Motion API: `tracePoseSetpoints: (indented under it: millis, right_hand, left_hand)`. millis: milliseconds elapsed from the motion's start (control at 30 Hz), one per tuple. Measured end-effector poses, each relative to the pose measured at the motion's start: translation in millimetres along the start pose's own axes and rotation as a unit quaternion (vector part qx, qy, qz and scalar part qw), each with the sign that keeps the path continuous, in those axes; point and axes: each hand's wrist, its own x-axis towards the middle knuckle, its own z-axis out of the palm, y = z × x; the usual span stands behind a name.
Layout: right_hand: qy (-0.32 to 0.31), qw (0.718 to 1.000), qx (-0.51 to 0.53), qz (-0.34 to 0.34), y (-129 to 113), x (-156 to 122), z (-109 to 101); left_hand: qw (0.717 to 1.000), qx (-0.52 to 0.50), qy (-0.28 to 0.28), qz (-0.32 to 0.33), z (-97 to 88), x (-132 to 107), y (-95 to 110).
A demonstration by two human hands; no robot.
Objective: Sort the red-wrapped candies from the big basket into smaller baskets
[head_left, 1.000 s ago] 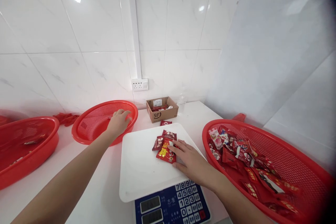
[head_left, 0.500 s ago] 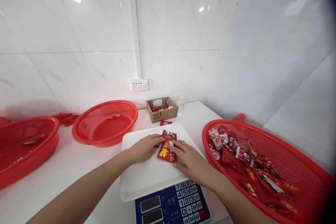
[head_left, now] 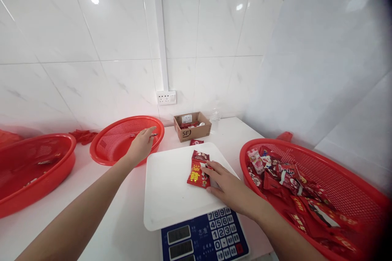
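White tiled wall (head_left: 92, 28) ahead, white counter (head_left: 122, 224) under both arms. Just changed: the left hand (head_left: 141, 146) has left the scale and now reaches out over a red mesh basket (head_left: 104, 147), so the plate carries two packets where three lay a moment ago. Further out past that hand sits a deeper red basin (head_left: 36, 191); off beyond the right hand (head_left: 228, 187), a large red mesh basket (head_left: 346, 183) is heaped with red snack packets, a pink packet (head_left: 255, 161) among them. Straight ahead of the hands, a digital scale (head_left: 196, 240) with a white plate (head_left: 171, 187); its blue panel reads 志准 above keys 0 to 9 (display digits too small to read). Beyond the plate, a cardboard box (head_left: 192, 132) printed "SF". Left hand: fingers drawn together at the basket's rim, seeming to pinch something small, though what it is can't be told. A red packet (head_left: 132, 135) lies in the basket just below it. Right hand: flat, fingers slightly spread, fingertips touching the lower red packet (head_left: 194, 176), which has a gold character on it and lies against the upper red packet (head_left: 200, 156) on the plate.
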Motion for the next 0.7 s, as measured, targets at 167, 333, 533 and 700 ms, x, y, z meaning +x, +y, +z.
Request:
tracePoseSetpoints:
  millis: [167,333,533,700]
  right_hand:
    - [0.021,1.0,0.015,0.012,9.9,-8.0,-5.2]
    - [0.039,0.999,0.001,-0.007,19.3,-12.6,-5.2]
    - [0.045,0.999,0.001,-0.009,17.7,-14.5,-2.8]
    - [0.055,0.998,-0.004,-0.027,16.0,-14.7,-2.1]
  left_hand:
    - [0.993,-0.012,-0.098,0.066,24.7,-24.9,28.7]
    - [0.955,-0.025,-0.212,0.206,60.4,-57.0,76.5]
    - [0.937,-0.017,-0.227,0.265,77.6,-56.0,85.4]
    - [0.954,-0.069,-0.208,0.207,66.1,-55.7,76.3]
